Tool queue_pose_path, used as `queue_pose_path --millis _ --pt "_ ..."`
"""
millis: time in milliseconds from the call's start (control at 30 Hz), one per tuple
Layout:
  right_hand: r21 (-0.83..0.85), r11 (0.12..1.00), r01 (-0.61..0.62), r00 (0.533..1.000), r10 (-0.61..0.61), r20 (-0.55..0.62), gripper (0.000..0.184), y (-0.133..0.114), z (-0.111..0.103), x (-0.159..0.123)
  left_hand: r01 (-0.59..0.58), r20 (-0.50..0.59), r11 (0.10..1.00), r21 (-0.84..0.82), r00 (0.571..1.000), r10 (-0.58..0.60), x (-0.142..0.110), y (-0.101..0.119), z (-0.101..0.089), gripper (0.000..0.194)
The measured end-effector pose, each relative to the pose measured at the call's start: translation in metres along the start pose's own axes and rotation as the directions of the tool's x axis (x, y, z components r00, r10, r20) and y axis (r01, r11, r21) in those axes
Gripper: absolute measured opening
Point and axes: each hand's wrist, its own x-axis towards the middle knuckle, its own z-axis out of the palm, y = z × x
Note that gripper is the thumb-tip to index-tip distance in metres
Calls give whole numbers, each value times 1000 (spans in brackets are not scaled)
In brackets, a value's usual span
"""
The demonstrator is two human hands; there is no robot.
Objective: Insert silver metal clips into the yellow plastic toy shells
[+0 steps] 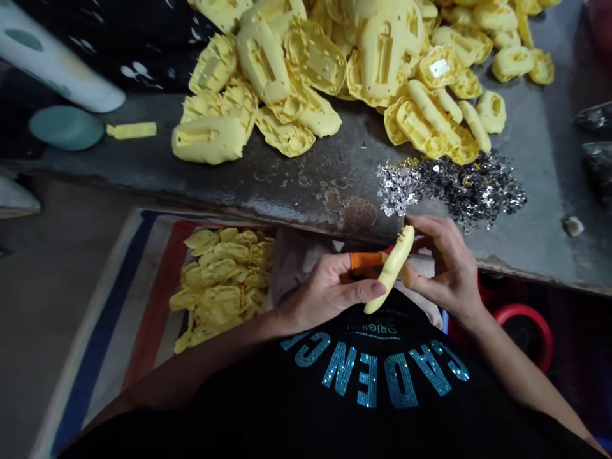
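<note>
A yellow plastic shell (pixel 393 268) is being pinched by the left hand (pixel 329 290), between thumb and orange finger cover (pixel 367 260). The right hand (pixel 447 271) is being held half curled beside it; whether it touches cannot be told. The shell is being slanted lengthwise in front of the black shirt (pixel 354 427), its far end pointing right and toward the table (pixel 272 185), where shiny metal bits (pixel 459 188) are being heaped.

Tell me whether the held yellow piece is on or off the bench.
Off: the left hand grips the yellow piece above the lap, the right hand beside it.
</note>
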Motion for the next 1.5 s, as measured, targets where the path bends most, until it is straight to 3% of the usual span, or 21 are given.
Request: queue_pose_path --millis 167,233,367,467,533,633,700,800,900,1000,1167,1400,1500 --pt "-44 999 -2 1000 3 17 67 -3 3 11 -34 6 997 -63 999 35 8 6 -8 42" --pt "-55 998 -27 998 30 53 63 -10 5 15 -8 57 989 -147 998 17 10 11 -14 52" --pt "-59 997 -48 970 60 237 61 -14 2 22 86 212 953 -292 977 -23 7 18 -30 69" --pt "-283 958 36 980 21 196 41 3 -4 26 31 128 947 -320 992 11 1 18 -41 74" --pt "-521 849 86 991 -22 129 24 18 -6 27 -39 32 952 -302 998 51 -2 18 -44 87" --pt "-691 711 130 988 -36 148 23 34 -2 24 -81 -46 953 -293 996 71 -4 18 -43 107" --pt "-704 692 159 982 -36 187 25 37 -1 21 -77 -52 951 -300 997 65 -2 17 -39 114" --pt "-664 728 167 980 -47 195 19 35 -6 14 -103 -69 951 -291 994 87 2 14 -31 106" --pt "-602 790 115 992 -55 118 11 35 -16 10 -157 -121 953 -260 984 129 5 13 -25 89" --pt "-566 823 38 999 -13 47 9 38 -19 13 -148 -126 960 -236 985 120 7 13 -20 86" --pt "-585 811 7 993 62 97 12 39 -12 21 -135 -160 958 -255 982 96 8 14 -12 86" --pt "-676 733 78 971 98 219 14 29 -10 35 -84 -92 949 -305 994 59 10 8 -8 84" --pt "-625 780 45 978 92 186 12 24 -17 35 4 -16 938 -346 1000 -10 12 4 -10 86"
